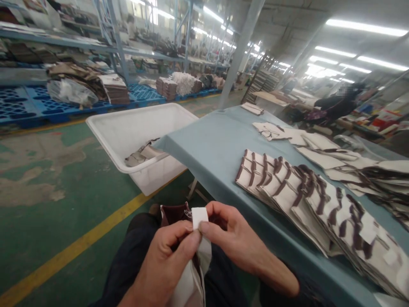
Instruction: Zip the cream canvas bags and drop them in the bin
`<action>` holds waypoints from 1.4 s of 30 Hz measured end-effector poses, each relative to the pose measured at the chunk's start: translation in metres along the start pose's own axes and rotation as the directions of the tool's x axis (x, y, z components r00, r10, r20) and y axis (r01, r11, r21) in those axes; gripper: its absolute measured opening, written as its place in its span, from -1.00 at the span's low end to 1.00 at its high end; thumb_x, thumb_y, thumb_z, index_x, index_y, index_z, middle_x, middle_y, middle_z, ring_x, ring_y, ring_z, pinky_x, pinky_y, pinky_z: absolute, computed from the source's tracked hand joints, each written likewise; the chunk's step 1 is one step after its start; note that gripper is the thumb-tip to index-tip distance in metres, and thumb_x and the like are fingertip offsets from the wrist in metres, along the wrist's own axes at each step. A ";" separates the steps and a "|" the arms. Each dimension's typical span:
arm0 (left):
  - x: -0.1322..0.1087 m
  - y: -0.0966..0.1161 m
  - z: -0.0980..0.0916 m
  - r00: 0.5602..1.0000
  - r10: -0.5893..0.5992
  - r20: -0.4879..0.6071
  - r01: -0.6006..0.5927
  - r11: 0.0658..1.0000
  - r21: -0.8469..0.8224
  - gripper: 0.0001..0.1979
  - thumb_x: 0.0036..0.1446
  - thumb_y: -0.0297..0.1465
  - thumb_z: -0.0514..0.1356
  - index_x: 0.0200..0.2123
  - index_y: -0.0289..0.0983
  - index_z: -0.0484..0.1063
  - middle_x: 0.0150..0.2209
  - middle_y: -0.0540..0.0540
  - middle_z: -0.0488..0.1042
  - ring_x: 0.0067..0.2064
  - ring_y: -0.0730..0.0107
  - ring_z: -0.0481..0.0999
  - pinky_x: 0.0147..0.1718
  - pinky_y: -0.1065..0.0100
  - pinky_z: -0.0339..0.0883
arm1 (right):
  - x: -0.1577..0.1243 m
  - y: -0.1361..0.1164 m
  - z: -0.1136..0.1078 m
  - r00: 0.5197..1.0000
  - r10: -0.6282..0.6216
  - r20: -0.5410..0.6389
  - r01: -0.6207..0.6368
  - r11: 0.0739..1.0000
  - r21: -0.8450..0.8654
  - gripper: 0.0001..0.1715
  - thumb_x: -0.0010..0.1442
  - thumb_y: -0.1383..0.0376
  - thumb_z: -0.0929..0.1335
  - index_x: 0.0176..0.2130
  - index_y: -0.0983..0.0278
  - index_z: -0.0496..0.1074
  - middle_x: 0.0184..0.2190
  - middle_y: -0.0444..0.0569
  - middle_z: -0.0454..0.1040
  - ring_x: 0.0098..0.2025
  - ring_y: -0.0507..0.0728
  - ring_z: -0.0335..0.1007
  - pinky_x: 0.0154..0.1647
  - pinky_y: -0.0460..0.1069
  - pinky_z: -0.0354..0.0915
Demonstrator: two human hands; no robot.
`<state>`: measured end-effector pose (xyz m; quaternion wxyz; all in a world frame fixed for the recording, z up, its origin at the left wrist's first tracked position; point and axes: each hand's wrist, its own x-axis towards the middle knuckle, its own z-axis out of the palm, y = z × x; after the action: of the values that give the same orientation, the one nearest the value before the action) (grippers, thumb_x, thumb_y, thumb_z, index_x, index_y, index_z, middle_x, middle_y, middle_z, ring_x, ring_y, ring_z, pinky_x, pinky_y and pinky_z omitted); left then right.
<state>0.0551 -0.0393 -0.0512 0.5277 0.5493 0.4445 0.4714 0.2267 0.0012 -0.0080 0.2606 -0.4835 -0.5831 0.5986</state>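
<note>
Over my lap, my left hand [169,256] pinches a cream and brown sewn piece [188,288], its thumb and index finger at the lower edge of a small white label [200,215]. My right hand [238,238] grips that label at its right side between thumb and bent fingers. Both thumbs nearly meet there. A dark brown part [174,213] of the piece, with loose white threads, sticks up behind the label. The lower part of the piece hangs between my legs, partly hidden by my left hand.
To my right stands a table with a blue-green cover [204,145]. On it lies a long overlapping row of cream and brown pieces [287,192], with more pieces [319,145] behind. A white plastic bin [153,177] holds some pieces. Beyond are blue pallets [140,100] and a person [338,102].
</note>
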 end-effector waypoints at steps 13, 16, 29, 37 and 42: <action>-0.017 -0.009 0.002 0.999 0.003 -0.047 0.005 0.984 0.178 -0.63 0.40 -0.29 0.18 -0.41 -0.26 0.67 -0.51 -0.02 0.54 -0.47 0.33 0.50 -0.44 0.42 0.37 | -0.010 0.035 0.051 0.957 -0.018 -0.289 0.129 0.919 0.371 -0.60 0.27 -0.02 0.48 -0.29 0.26 0.47 -0.38 -0.09 0.54 -0.33 0.08 0.43 -0.20 -0.03 0.41; -0.020 -0.011 0.004 0.998 -0.004 -0.059 0.016 0.977 0.214 -0.63 0.40 -0.30 0.17 -0.40 -0.26 0.67 -0.52 -0.02 0.54 -0.48 0.34 0.48 -0.45 0.42 0.36 | -0.012 0.043 0.057 0.946 -0.026 -0.323 0.159 0.905 0.395 -0.59 0.31 -0.03 0.45 -0.29 0.26 0.48 -0.37 -0.08 0.56 -0.34 0.07 0.44 -0.23 -0.06 0.42; -0.032 -0.017 0.007 0.906 -0.411 -0.103 0.379 0.894 -0.238 -0.55 0.22 0.06 0.38 -0.11 -0.15 0.43 -0.40 0.08 0.46 -0.43 0.40 0.40 -0.45 0.48 0.34 | -0.020 0.052 0.004 0.409 -0.908 -0.094 0.568 0.334 -0.752 -0.76 0.40 0.45 0.36 -0.07 0.14 0.52 -0.23 -0.05 0.74 -0.24 0.14 0.65 -0.04 0.07 0.56; -0.036 -0.012 -0.001 0.880 -0.476 0.015 0.475 0.876 -0.083 -0.40 0.11 0.18 0.39 -0.42 -0.26 0.42 -0.46 0.05 0.32 -0.41 0.41 0.27 -0.44 0.46 0.23 | -0.037 0.068 -0.017 0.440 -0.889 0.129 0.558 0.158 -0.815 -0.72 0.42 0.38 0.32 -0.01 0.08 0.56 -0.18 -0.08 0.77 -0.21 0.14 0.69 0.12 0.08 0.57; -0.033 -0.011 -0.004 0.928 -0.372 -0.024 0.371 0.915 0.159 -0.54 0.29 0.02 0.27 -0.44 -0.23 0.42 -0.49 0.04 0.40 -0.43 0.38 0.37 -0.46 0.46 0.32 | -0.036 0.061 -0.008 0.503 -0.864 -0.018 0.647 0.390 -0.655 -0.78 0.45 0.39 0.33 -0.09 0.14 0.57 -0.29 -0.04 0.73 -0.32 0.12 0.65 -0.18 0.01 0.57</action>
<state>0.0464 -0.0703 -0.0642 0.5630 0.4974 0.5754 0.3234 0.2635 -0.0376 -0.0551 0.4514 -0.3092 -0.8306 0.1039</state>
